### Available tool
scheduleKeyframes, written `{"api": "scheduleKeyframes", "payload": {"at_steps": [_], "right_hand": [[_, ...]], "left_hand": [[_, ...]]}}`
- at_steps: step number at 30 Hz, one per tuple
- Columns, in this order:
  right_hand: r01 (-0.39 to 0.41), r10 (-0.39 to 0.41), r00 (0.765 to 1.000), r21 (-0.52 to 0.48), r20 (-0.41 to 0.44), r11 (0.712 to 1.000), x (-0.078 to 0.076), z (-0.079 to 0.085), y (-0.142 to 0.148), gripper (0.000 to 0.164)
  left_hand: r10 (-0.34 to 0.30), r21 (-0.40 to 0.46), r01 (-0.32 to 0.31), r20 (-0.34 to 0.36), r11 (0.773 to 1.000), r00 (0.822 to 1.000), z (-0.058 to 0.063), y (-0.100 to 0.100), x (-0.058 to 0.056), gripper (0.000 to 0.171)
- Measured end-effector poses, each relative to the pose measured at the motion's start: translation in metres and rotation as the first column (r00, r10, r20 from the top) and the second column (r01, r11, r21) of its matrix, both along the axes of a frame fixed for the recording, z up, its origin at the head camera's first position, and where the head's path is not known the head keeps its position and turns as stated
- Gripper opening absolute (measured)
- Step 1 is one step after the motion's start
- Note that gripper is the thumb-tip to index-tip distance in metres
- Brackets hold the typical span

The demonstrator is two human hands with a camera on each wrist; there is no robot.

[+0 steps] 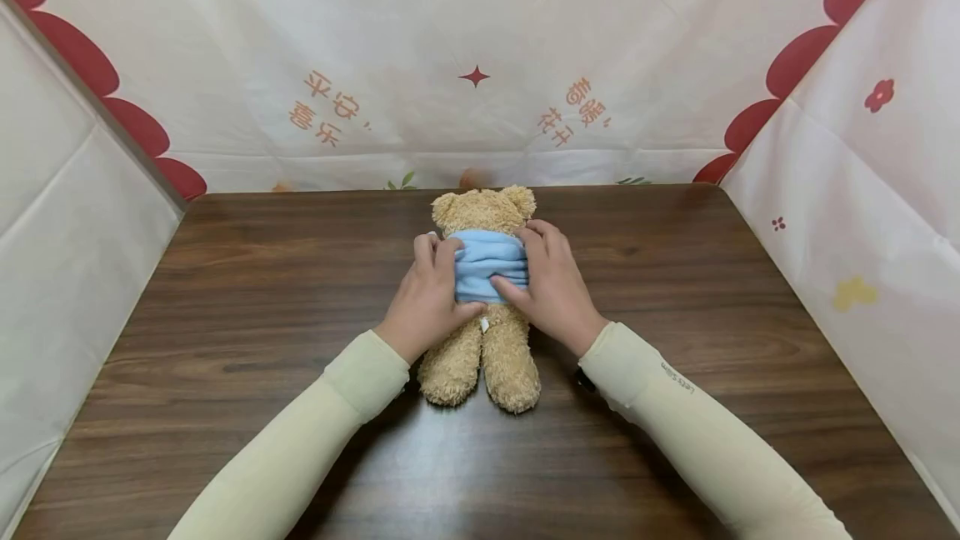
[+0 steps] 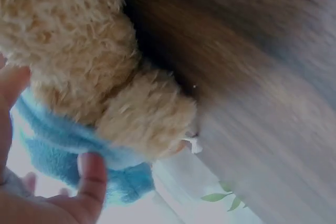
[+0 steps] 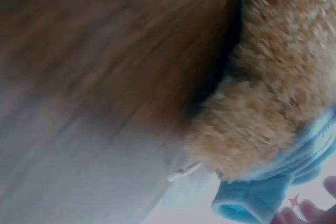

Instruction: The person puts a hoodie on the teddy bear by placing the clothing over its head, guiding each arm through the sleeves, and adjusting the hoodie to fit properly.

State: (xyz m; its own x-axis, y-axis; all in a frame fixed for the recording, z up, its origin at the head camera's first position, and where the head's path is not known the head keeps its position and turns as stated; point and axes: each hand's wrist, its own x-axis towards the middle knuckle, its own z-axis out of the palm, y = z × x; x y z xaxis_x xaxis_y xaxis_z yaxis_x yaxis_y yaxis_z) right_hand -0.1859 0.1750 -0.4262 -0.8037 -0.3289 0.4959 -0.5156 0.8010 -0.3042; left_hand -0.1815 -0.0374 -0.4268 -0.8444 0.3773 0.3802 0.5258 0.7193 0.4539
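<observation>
In the head view a tan plush bear [image 1: 510,365] lies on the table with its legs toward me, no face showing. A light blue shirt [image 1: 487,252] is bunched in folds around its torso. The left hand [image 1: 431,294] rests along the shirt's left side, thumb extended near the lower hem. In the left wrist view its thumb and fingers stand apart, one finger before the blue cloth [image 2: 131,182]. My right hand [image 1: 557,286] holds the shirt's right side, thumb pressed into a fold. A hollow blue sleeve [image 3: 239,211] shows beside its fingers in the right wrist view.
The dark wood-grain table [image 1: 262,298] has its far edge just beyond the bear's head. White printed cloth [image 1: 420,48] hangs behind it and along both sides. A small white tag [image 1: 485,324] shows between the bear's legs.
</observation>
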Motion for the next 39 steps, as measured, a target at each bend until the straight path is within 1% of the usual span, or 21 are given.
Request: {"api": "scheduleKeyframes", "payload": {"at_steps": [2,4,5,7,9,13,15,20,23,27,29,32,34,36,39], "right_hand": [[-0.025,0.023,0.997,-0.027,-0.073,0.999,0.004,0.002,0.003,0.052],[-0.070,0.066,0.988,-0.024,-0.136,0.997,0.009,0.005,0.005,0.037],[-0.092,0.089,0.984,-0.015,-0.155,0.996,0.010,0.006,0.006,0.031],[-0.136,0.137,0.979,0.016,-0.150,0.991,0.014,0.006,0.008,0.023],[-0.158,0.163,0.981,0.049,-0.103,0.986,0.017,0.005,0.009,0.022],[-0.163,0.164,0.986,0.085,-0.005,0.983,0.023,-0.002,0.013,0.032],[-0.168,0.166,0.986,0.090,0.028,0.982,0.024,-0.004,0.016,0.039],[-0.232,0.219,0.970,0.132,0.106,0.964,0.026,-0.002,0.025,0.063],[-0.252,0.227,0.962,0.164,0.155,0.954,0.024,-0.003,0.031,0.074],[-0.221,0.193,0.967,0.171,0.168,0.960,0.019,-0.008,0.036,0.075],[-0.203,0.176,0.970,0.159,0.168,0.966,0.017,-0.011,0.038,0.075],[-0.193,0.165,0.969,0.144,0.184,0.971,0.014,-0.012,0.040,0.076],[-0.204,0.171,0.962,0.147,0.213,0.968,0.012,-0.012,0.040,0.076],[-0.234,0.190,0.950,0.164,0.248,0.958,0.010,-0.011,0.042,0.075],[-0.303,0.239,0.928,0.207,0.285,0.930,0.005,-0.010,0.049,0.072]], "left_hand": [[-0.030,0.006,0.030,-0.049,1.000,0.998,0.001,-0.003,0.002,0.066],[-0.076,-0.003,0.077,-0.108,0.997,0.991,0.003,-0.007,0.004,0.053],[-0.096,-0.011,0.096,-0.131,0.995,0.987,0.004,-0.009,0.004,0.048],[-0.118,-0.022,0.116,-0.161,0.993,0.980,0.005,-0.014,0.007,0.040],[-0.111,-0.031,0.107,-0.170,0.994,0.979,0.004,-0.018,0.009,0.038],[-0.084,-0.038,0.080,-0.109,0.996,0.991,-0.001,-0.026,0.012,0.040],[-0.096,-0.032,0.093,-0.072,0.995,0.993,-0.001,-0.029,0.014,0.043],[-0.143,-0.065,0.143,0.001,0.988,0.990,0.001,-0.038,0.014,0.061],[-0.127,-0.103,0.132,0.054,0.986,0.990,0.000,-0.041,0.012,0.067],[-0.112,-0.115,0.128,0.134,0.985,0.985,-0.002,-0.043,0.007,0.072],[-0.129,-0.100,0.147,0.166,0.984,0.978,-0.002,-0.042,0.004,0.072],[-0.163,-0.066,0.179,0.194,0.982,0.967,-0.003,-0.040,0.002,0.072],[-0.181,-0.056,0.195,0.199,0.979,0.963,-0.004,-0.039,0.000,0.072],[-0.194,-0.053,0.209,0.202,0.977,0.960,-0.005,-0.040,-0.003,0.073],[-0.216,-0.060,0.235,0.228,0.970,0.950,-0.005,-0.043,-0.007,0.074]]}}
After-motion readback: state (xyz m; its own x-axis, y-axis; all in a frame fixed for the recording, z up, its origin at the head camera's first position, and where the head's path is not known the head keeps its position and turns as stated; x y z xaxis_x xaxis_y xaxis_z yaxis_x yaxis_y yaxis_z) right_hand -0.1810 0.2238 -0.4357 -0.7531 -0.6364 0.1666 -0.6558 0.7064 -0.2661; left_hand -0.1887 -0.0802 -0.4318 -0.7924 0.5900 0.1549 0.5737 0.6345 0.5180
